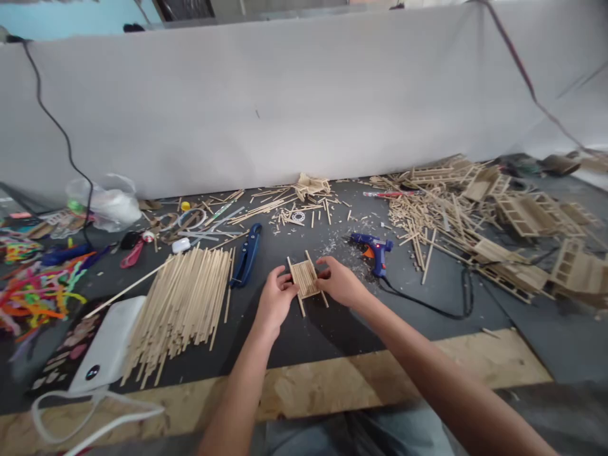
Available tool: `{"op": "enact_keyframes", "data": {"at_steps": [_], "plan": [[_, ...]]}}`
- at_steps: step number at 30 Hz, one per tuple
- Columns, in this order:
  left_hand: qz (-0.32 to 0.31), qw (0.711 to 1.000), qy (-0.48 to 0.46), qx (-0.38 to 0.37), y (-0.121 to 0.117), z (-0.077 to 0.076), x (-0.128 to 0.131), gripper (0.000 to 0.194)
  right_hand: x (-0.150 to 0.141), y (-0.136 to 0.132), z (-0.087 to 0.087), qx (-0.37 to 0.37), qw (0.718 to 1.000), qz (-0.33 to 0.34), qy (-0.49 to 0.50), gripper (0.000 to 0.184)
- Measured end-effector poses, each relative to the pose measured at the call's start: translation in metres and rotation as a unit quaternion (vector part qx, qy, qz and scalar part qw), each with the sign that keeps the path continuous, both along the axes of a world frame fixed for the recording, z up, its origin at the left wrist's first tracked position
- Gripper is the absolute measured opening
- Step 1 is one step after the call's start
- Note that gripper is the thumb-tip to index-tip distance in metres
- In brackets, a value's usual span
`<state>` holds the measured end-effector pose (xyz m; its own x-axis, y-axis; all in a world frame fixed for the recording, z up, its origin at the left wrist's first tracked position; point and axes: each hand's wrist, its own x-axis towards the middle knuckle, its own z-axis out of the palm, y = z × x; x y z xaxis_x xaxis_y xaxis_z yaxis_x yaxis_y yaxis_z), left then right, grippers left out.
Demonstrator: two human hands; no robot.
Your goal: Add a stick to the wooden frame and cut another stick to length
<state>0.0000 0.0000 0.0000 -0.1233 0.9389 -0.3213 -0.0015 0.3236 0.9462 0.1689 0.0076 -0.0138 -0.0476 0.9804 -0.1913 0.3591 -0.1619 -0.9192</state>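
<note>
Both hands meet at the centre of the frame over a small stick panel (304, 279), a raft of short wooden sticks laid side by side across two longer rails, lying flat on the dark mat (304, 335). Left hand (275, 299) pinches the panel's left edge with fingertips; right hand (339, 280) closes on its right edge, fingers curled over the top. Left of the hands, a big bundle of long sticks (183, 307) lies fanned out, with blue cutters (247, 254) just beside it. Right of centre, a blue glue gun (375, 249) rests on the mat, its black cord trailing right. Far right: heap of loose sticks and finished stick frames (522, 215). Lower left: white power bank (107, 348); pipe cleaners (35, 291) at the left edge.
</note>
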Motion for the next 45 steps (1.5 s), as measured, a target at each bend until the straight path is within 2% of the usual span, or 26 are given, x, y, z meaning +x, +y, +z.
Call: {"op": "enact_keyframes", "data": {"at_steps": [2, 5, 9, 12, 15, 20, 24, 28, 36, 41, 45], "plan": [[0.011, 1.000, -0.021, 0.007, 0.001, 0.002, 0.001, 0.051, -0.001, 0.000, -0.002, -0.001, 1.000, -0.010, 0.007, 0.044], [0.010, 0.995, -0.102, 0.011, 0.001, 0.007, 0.003, 0.054, -0.002, 0.001, -0.004, -0.010, 0.999, -0.023, 0.040, 0.048], [-0.013, 0.982, -0.186, 0.010, 0.001, 0.014, 0.009, 0.058, -0.002, -0.001, 0.000, -0.027, 0.993, -0.028, 0.112, 0.042], [-0.069, 0.966, -0.247, 0.021, 0.002, 0.017, 0.010, 0.048, 0.001, -0.005, 0.009, -0.043, 0.985, -0.031, 0.162, 0.036], [-0.140, 0.946, -0.291, -0.004, 0.003, 0.018, 0.010, 0.035, 0.003, -0.009, 0.017, -0.058, 0.979, -0.041, 0.194, 0.033], [-0.154, 0.931, -0.328, -0.036, 0.006, 0.010, 0.007, 0.041, 0.003, -0.011, 0.020, -0.071, 0.971, -0.058, 0.219, 0.032], [-0.142, 0.931, -0.333, -0.041, 0.013, 0.001, 0.002, 0.039, 0.014, -0.021, 0.025, -0.061, 0.968, -0.078, 0.231, 0.028], [-0.116, 0.943, -0.309, -0.039, 0.023, -0.006, -0.005, 0.038, 0.040, -0.039, 0.028, -0.042, 0.967, -0.123, 0.218, 0.026], [-0.101, 0.940, -0.325, -0.030, 0.027, -0.012, -0.012, 0.036, 0.092, -0.055, 0.019, -0.015, 0.959, -0.223, 0.176, 0.027], [-0.071, 0.946, -0.306, -0.086, 0.027, -0.015, -0.012, 0.036, 0.101, -0.057, 0.020, -0.018, 0.953, -0.248, 0.173, 0.031], [-0.085, 0.953, -0.282, -0.065, 0.027, -0.013, -0.011, 0.036, 0.101, -0.060, 0.024, -0.020, 0.956, -0.239, 0.169, 0.031]]}}
